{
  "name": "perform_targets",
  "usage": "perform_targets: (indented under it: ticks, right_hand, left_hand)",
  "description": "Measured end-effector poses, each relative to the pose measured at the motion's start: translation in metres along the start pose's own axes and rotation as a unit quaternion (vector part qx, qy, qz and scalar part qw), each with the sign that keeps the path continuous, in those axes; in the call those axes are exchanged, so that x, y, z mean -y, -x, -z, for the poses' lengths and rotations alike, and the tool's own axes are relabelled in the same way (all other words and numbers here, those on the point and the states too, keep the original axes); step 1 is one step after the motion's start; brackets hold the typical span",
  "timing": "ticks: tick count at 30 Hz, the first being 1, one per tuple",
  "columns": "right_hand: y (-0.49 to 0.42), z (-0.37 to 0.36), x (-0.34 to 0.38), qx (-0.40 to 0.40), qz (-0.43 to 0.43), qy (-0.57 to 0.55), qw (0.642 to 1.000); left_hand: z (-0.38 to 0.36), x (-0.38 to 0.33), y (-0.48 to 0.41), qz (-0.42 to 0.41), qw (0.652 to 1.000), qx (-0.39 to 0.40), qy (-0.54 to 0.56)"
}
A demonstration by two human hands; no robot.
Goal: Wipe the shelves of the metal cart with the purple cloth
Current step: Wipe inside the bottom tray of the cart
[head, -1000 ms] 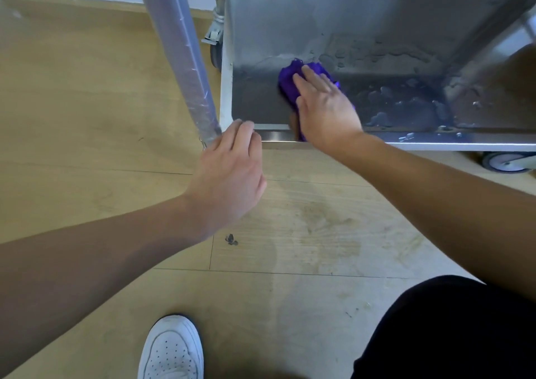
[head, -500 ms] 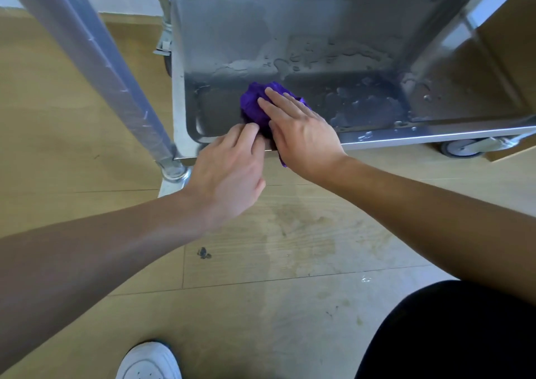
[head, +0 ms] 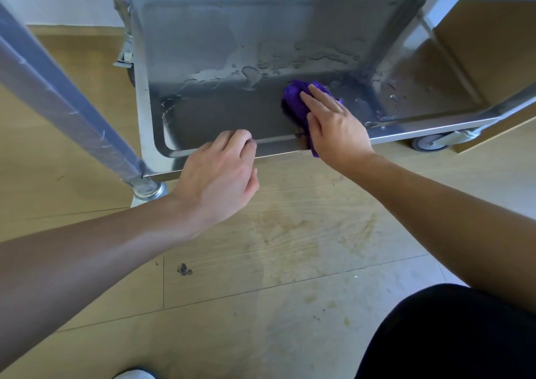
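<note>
Steel cart (head: 66,109), one | one shelf (head: 217,117), wet with droplets, holding one purple cloth (head: 293,100) right of centre, a corner trailing over the front rim | two hands: left hand (head: 220,172) curled over shelf's front rim; right hand (head: 333,126) flat, fingers straight, pressing cloth | one white shoe (head: 133,374)

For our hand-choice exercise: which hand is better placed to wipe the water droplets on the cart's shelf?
Right: the right hand presses the purple cloth beside the droplets; the left hand holds the rim.
</note>
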State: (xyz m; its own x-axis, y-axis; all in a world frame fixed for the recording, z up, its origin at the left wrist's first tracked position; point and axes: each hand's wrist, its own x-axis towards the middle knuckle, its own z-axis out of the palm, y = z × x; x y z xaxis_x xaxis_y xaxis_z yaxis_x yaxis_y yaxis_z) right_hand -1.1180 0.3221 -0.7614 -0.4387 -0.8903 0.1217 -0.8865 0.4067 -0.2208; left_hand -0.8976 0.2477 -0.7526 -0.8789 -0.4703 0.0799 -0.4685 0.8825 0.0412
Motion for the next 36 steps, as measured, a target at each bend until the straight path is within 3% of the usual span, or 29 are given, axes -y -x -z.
perform_targets:
  ticks: [19, 24, 26, 31, 36]
  right_hand:
    - [-0.026, -0.028, 0.107, 0.054, 0.192, -0.035, 0.979]
    - [-0.053, -0.042, 0.129, 0.059, 0.224, -0.038, 0.972]
    - [-0.073, -0.043, 0.124, 0.043, 0.211, -0.024, 0.976]
    - [-0.108, -0.045, 0.114, 0.035, 0.057, -0.033, 0.997]
    - [-0.088, -0.051, 0.161, 0.062, 0.233, -0.022, 0.97]
  left_hand:
    - [0.007, 0.063, 0.025, 0.101, 0.994, 0.018, -0.03]
    - [-0.002, 0.064, 0.03, 0.089, 0.993, 0.031, -0.072]
    - [0.0, 0.064, 0.03, 0.083, 0.991, 0.027, -0.1]
    - [-0.004, 0.064, 0.025, 0.091, 0.989, 0.049, -0.108]
    - [-0.008, 0.066, 0.024, 0.082, 0.99, 0.053, -0.097]
